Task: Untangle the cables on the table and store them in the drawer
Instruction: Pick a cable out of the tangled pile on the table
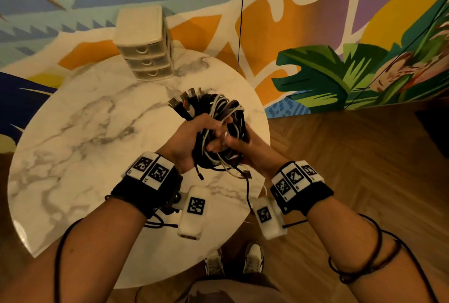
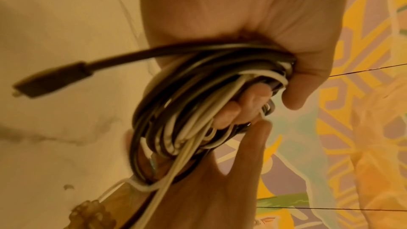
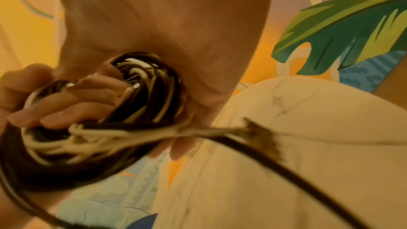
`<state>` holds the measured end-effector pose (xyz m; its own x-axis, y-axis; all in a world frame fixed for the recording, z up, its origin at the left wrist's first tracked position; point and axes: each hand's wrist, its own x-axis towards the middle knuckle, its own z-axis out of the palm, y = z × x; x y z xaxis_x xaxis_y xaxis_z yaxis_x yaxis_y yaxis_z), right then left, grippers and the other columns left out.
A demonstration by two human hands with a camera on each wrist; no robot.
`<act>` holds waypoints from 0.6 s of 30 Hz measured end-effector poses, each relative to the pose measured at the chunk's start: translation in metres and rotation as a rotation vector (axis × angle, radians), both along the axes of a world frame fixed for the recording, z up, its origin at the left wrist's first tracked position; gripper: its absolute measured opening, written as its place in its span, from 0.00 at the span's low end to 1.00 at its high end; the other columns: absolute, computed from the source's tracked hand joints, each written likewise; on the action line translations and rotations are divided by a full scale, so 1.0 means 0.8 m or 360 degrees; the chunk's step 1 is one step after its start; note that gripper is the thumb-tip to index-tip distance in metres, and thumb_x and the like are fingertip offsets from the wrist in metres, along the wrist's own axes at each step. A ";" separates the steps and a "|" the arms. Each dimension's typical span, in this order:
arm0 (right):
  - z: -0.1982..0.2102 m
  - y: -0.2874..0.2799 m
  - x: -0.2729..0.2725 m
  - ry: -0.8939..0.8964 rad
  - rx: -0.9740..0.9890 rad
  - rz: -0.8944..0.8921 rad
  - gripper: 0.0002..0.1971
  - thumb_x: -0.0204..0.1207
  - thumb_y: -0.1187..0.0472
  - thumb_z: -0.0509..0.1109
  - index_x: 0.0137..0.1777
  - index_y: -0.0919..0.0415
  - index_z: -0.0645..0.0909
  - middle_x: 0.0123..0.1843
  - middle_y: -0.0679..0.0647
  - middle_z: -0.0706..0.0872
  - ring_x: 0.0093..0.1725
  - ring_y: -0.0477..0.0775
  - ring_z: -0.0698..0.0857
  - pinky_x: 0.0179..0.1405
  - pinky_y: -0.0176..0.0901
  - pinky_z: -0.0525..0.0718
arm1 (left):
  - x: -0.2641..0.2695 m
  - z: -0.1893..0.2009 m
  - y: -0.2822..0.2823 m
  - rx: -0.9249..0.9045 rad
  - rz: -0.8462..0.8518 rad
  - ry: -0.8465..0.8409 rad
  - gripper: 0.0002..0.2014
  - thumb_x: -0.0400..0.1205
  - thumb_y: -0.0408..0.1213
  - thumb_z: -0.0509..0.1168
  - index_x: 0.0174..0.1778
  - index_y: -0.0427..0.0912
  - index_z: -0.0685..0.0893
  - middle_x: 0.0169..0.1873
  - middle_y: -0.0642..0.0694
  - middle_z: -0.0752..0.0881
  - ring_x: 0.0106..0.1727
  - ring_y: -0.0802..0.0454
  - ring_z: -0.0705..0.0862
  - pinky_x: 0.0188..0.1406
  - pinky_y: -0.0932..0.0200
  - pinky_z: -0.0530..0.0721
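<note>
A tangled coil of black and white cables (image 1: 220, 130) is held up over the round marble table (image 1: 73, 147). My left hand (image 1: 192, 134) grips the coil's left side, fingers curled through the loops (image 2: 240, 105). Its right side is gripped from below by my right hand (image 1: 239, 146). Several USB plugs (image 1: 183, 103) stick out of the top left of the bundle. Loose ends (image 1: 246, 174) dangle toward the table. The cable coil (image 3: 145, 86) fills my right palm (image 3: 167, 37). A small beige three-drawer unit (image 1: 145, 43) stands at the table's far edge, its drawers closed.
A painted mural wall rises behind the table. Wooden floor (image 1: 352, 157) lies to the right. The table's right edge (image 1: 266, 118) runs just under the hands. My shoes (image 1: 233, 261) show below the near edge. Thin black tether wires trail from both wrist bands.
</note>
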<state>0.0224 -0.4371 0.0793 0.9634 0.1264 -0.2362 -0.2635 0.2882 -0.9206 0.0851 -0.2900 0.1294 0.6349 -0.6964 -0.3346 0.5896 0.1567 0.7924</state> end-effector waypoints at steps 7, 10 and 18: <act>-0.036 0.003 -0.015 0.0277 -0.1185 0.0786 0.08 0.75 0.57 0.74 0.47 0.62 0.84 0.40 0.65 0.88 0.30 0.50 0.82 0.42 0.43 0.85 | 0.010 0.014 0.009 -0.0224 -0.0357 -0.0040 0.18 0.62 0.41 0.71 0.44 0.33 0.84 0.25 0.45 0.72 0.17 0.55 0.64 0.21 0.60 0.59; -0.022 0.000 -0.005 0.0372 -0.1268 0.0783 0.09 0.77 0.58 0.72 0.40 0.62 0.79 0.31 0.60 0.77 0.25 0.50 0.71 0.24 0.37 0.77 | 0.007 0.019 0.011 -0.0203 -0.0620 0.0011 0.19 0.60 0.41 0.74 0.42 0.33 0.85 0.25 0.43 0.70 0.17 0.55 0.62 0.17 0.67 0.62; 0.016 -0.038 0.021 0.0282 -0.1751 0.1025 0.14 0.70 0.55 0.77 0.33 0.64 0.80 0.30 0.59 0.78 0.28 0.59 0.73 0.30 0.43 0.73 | -0.002 0.031 0.016 0.0752 -0.1125 -0.0495 0.17 0.58 0.34 0.71 0.39 0.28 0.85 0.32 0.37 0.85 0.33 0.43 0.75 0.26 0.64 0.72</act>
<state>0.0391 -0.4673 0.0923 0.7469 0.2125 -0.6301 -0.2135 -0.8208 -0.5298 0.0836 -0.2773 0.1541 0.2210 -0.7918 -0.5694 0.1733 -0.5426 0.8219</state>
